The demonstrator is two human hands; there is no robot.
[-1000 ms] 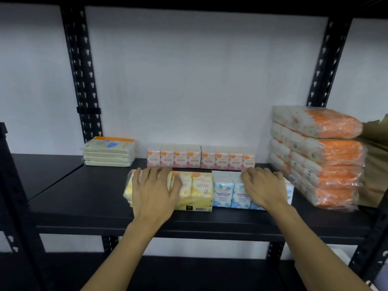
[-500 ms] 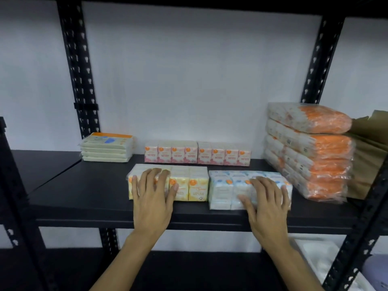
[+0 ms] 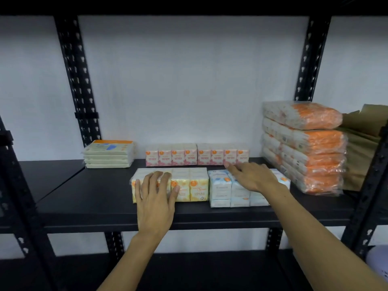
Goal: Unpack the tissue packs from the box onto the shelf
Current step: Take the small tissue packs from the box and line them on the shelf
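Yellow tissue pack (image 3: 189, 183) and blue tissue pack (image 3: 231, 192) side by side at front of black shelf (image 3: 84, 198), pink row (image 3: 197, 154) behind. Left hand (image 3: 155, 198) flat against yellow pack, fingers straight; right hand (image 3: 252, 176) spread flat over blue pack. Neither gripping. Best pushed evenly, palms low, fronts kept flush, clear of orange stack (image 3: 304, 145). Box not identifiable.

Yellow tissue pack (image 3: 197, 185) beside blue tissue pack (image 3: 222, 190), on black shelf (image 3: 100, 196)
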